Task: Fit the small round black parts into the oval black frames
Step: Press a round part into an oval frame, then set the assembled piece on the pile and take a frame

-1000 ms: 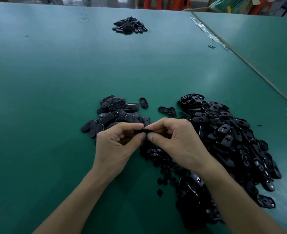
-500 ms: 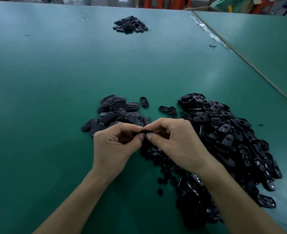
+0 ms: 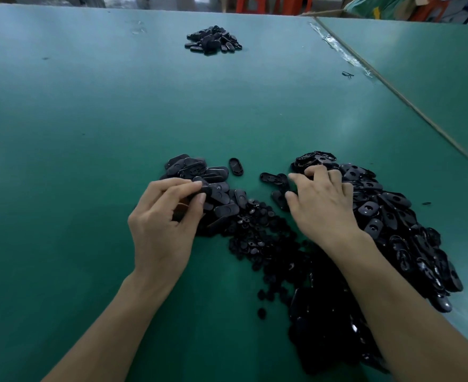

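Note:
My left hand (image 3: 164, 216) pinches one black oval frame (image 3: 203, 191) between thumb and forefinger, just over the left pile of oval pieces (image 3: 199, 172). My right hand (image 3: 321, 202) reaches with spread, bent fingers onto the near-left edge of the big heap of oval frames (image 3: 387, 216); whether it holds anything I cannot tell. Small round black parts (image 3: 257, 230) lie in a loose heap between my two hands and run toward me.
A single oval piece (image 3: 236, 166) lies apart behind the hands. Another small pile of black pieces (image 3: 213, 41) sits far back on the green table (image 3: 89, 119). A seam (image 3: 392, 89) with tape runs diagonally at the right. Red stools stand beyond the far edge.
My hands, joined over one piece before, have parted. The left one moved left with the oval frame to the left pile; the right one moved right and away onto the big heap.

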A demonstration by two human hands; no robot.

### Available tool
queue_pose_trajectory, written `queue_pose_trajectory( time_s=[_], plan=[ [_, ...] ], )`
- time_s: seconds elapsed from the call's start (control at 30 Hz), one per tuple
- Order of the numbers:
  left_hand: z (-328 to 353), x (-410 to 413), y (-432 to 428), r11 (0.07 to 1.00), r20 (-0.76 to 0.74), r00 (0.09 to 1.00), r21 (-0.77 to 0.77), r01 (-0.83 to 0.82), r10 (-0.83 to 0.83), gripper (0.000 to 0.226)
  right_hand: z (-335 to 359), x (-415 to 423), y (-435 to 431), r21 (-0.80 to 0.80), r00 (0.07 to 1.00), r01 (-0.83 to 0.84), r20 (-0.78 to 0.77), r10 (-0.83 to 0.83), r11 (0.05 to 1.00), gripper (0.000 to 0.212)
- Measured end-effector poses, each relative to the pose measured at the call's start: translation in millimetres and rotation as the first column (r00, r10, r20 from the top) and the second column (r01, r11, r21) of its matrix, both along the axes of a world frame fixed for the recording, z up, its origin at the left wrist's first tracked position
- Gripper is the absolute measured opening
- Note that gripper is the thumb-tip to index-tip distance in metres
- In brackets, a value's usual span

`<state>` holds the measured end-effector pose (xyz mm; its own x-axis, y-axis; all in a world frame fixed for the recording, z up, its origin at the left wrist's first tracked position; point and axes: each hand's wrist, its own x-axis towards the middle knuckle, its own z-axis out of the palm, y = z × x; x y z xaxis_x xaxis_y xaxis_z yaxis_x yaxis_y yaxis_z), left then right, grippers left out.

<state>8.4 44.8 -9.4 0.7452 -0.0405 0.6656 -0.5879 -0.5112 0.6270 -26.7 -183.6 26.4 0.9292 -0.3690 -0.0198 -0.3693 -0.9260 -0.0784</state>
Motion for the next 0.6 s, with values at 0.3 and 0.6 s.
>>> queue_pose_trajectory(
  time_s=[0.3,0.6],
  plan=[
    [-2.2,3.8,4.5,0.993,-0.166,0.983,0.101,-0.06,0.077,0.016,0.1,2.7,-3.4,-0.011,0.995,-0.037,0.089,0.038,0.999,0.024],
    [-5.7,4.7,5.5,0.98,-0.166,0.971,0.13,-0.153,0.174,0.009,8.3,2.3,-7.8,-0.001,0.995,-0.05,0.087,0.05,0.999,0.033]
  ],
)
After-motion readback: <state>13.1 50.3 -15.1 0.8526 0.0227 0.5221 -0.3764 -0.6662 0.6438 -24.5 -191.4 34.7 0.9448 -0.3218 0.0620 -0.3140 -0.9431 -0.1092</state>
